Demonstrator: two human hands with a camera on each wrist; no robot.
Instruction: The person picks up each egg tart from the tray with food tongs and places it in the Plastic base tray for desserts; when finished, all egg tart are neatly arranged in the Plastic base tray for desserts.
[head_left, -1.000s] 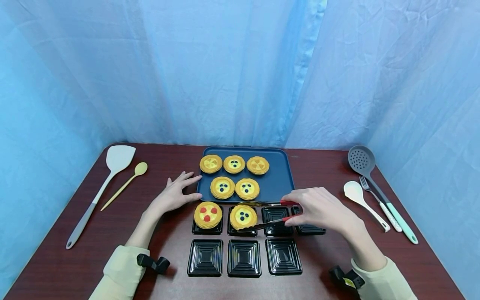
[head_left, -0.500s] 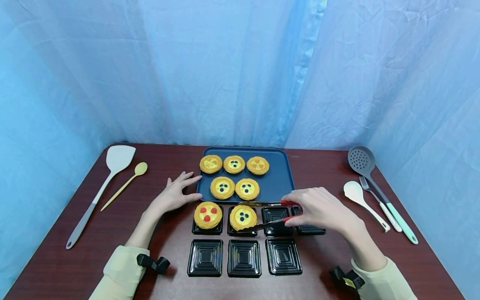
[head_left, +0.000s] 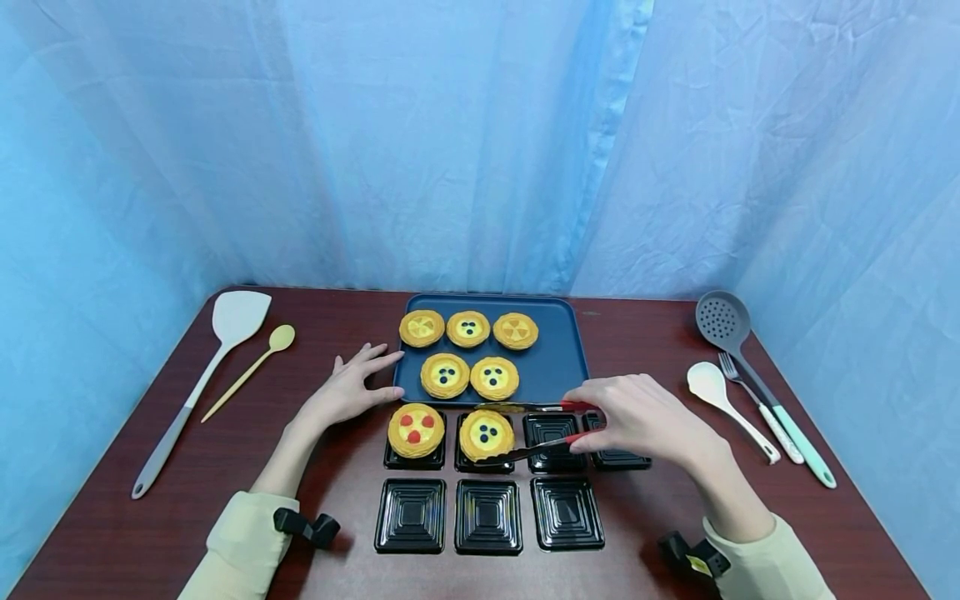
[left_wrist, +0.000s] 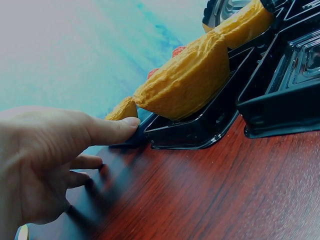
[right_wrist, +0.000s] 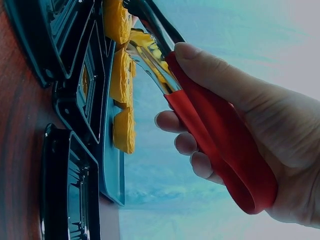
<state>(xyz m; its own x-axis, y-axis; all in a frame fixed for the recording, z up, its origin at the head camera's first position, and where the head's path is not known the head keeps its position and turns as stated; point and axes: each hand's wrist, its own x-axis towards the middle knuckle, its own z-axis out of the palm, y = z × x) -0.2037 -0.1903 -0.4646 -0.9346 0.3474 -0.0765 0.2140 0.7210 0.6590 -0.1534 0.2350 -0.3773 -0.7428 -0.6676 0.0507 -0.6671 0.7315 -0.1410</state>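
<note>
Nothing has visibly moved, so the work seems paused: the right hand (head_left: 637,421) grips red-handled tongs (right_wrist: 220,125), a blueberry-topped tart (head_left: 487,435) left of its fingers, between the tong tips; the left hand (head_left: 348,392) extends relaxed fingers to the blue tray (head_left: 558,350).

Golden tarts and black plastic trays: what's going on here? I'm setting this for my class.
A person's right hand holds metal tongs with red handles, their tips on either side of a round golden tart with dark blue spots, in or just above a square black plastic tray. The left hand touches the left edge of a rectangular dark blue tray, where five more golden tarts lie. A golden tart with red spots sits in the neighbouring black tray; five other black trays show no tart.
</note>
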